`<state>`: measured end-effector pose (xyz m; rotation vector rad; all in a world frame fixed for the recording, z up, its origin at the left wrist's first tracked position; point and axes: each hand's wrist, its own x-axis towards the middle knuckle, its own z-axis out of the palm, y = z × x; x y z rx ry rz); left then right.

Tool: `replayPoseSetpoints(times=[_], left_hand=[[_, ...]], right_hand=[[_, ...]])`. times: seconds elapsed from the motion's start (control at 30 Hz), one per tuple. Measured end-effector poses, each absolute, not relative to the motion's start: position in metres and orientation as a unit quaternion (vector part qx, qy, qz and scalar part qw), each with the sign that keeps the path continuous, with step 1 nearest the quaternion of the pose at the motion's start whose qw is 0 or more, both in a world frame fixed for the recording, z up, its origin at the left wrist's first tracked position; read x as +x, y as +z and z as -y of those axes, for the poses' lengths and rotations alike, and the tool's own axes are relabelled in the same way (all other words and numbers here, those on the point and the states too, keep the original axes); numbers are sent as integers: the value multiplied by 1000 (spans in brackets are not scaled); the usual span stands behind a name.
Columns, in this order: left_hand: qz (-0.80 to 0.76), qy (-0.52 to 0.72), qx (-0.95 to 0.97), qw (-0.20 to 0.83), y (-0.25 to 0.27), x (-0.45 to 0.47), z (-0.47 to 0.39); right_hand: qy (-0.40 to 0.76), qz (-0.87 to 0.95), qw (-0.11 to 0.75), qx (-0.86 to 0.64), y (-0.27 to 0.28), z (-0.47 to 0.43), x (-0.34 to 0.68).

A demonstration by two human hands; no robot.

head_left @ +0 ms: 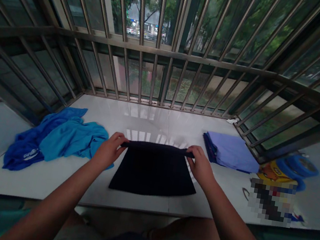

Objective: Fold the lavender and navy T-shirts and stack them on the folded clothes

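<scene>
A dark navy, nearly black piece of folded cloth is spread in front of me over the white sill, its far edge pinched at both corners. My left hand grips the far left corner between thumb and fingers. At the far right corner, my right hand pinches the same edge. The cloth's near edge looks wider than the far one. What kind of garment it is, I cannot tell. Left of my left hand lies a crumpled light blue garment. Beyond my right hand sits a folded lavender cloth on darker folded fabric.
A darker blue garment with a white mark lies at the far left. On the right stand a yellow and blue container and blurred small items. Metal window bars enclose the white sill on three sides.
</scene>
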<state>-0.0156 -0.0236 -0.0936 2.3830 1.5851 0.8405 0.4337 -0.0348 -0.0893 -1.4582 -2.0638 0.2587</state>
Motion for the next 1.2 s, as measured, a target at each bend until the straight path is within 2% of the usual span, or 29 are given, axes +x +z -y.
replayPoseSetpoints(times=[0.17,0.27,0.4,0.5,0.63,0.7,0.8,0.9,1.0,1.07,1.2], left_hand=[[-515,214,826,83,-173,-23,141],[-518,216,824,76,-205,-24,178],[-537,261,797,83,-213,-24,185],[-548,280,785,78,-211,-21,180],[-558,285,777,67,-215,-14,178],[-566,291,769,65,-219,-8,181],[-568,297,763,86,-223,4,189],[-555,302,764,131,-223,20,199],[-537,305,766,181,-216,35,208],[-528,306,765,203,-210,42,211],[-521,309,761,231,-196,42,213]], right_hand=[[120,803,189,-553,-164,135,456],[124,787,176,-578,-193,171,460],[70,667,195,-716,-191,181,443],[47,576,126,-806,-178,173,418],[116,583,62,-802,-167,157,400],[158,580,81,-795,-162,150,401],[186,529,177,-809,-148,140,405],[172,496,302,-796,-125,131,392],[124,587,377,-706,-107,125,349],[97,704,339,-616,-107,128,310],[89,868,150,-464,-137,151,248]])
